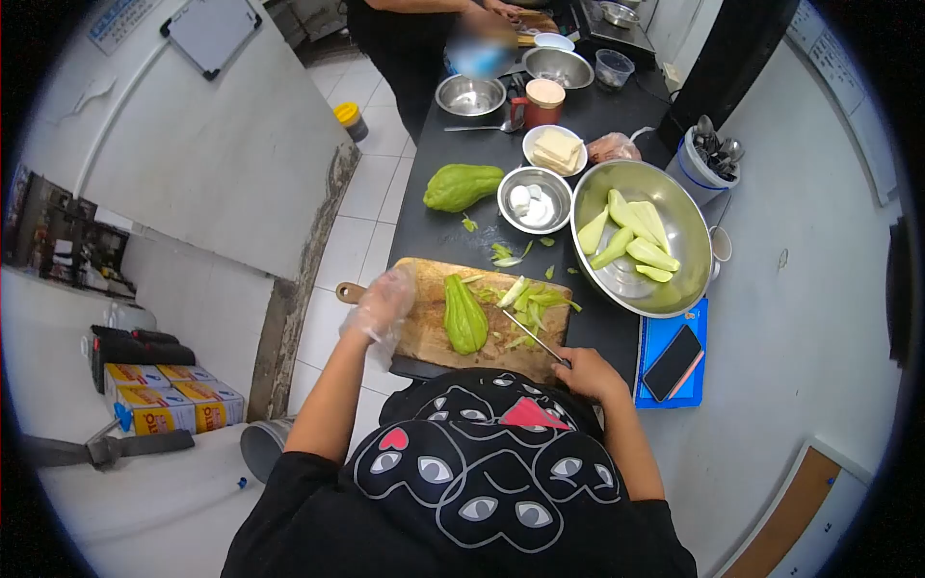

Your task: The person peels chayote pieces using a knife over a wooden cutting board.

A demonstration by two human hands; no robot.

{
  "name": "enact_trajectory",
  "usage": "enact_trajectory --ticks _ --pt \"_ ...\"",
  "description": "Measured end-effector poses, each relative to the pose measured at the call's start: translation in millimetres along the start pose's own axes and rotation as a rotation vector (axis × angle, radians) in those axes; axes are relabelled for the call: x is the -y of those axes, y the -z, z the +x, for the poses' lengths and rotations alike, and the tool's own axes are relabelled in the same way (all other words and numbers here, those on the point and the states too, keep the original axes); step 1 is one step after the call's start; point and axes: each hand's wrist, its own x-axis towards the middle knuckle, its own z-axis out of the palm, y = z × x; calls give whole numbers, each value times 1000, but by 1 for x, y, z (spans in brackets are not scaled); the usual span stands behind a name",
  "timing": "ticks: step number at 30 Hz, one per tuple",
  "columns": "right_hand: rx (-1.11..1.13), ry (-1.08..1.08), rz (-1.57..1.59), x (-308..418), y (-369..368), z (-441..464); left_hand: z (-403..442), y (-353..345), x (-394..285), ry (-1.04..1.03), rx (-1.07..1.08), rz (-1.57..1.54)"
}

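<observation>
My left hand (383, 301), in a loose clear plastic glove, is at the left side of the wooden cutting board (421, 332), its fingers loosely extended and holding nothing. My bare right hand (590, 374) grips a knife (535, 335) at the board's right edge, blade pointing up and left across the wood. Between the hands lies a green chayote (465, 316), narrow end away from me. Green peelings (540, 303) are heaped by the knife tip, with a pale cut piece (514, 292) among them. Beyond the board sits a larger whole chayote (462, 187).
A large metal bowl (590, 265) holds several pale chayote pieces. Near it are a small metal bowl (507, 214) with white lumps, a bowl of pale slabs (557, 151) and a red mug (540, 112). A phone (673, 363) lies on a blue folder. Another person (395, 48) stands at the far end.
</observation>
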Motion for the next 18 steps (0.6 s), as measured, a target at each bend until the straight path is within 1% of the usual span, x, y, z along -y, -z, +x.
enact_trajectory --ticks 3,6,9,12,15,18 --pt "37 -7 -73 0 -1 7 12 -29 34 -130 154 298" --pt "41 34 -83 4 -6 14 -16 -56 -19 3 66 343" --pt "32 -19 -57 0 -12 23 -15 -85 -19 -208 -74 364" --pt "-45 -113 -15 -8 -16 24 -4 -79 -30 13 70 473" --pt "-115 -74 -24 -11 -17 18 8 -60 -16 52 58 360" --pt "-125 -4 -2 -16 -19 14 -1 -43 -22 -6 21 245"
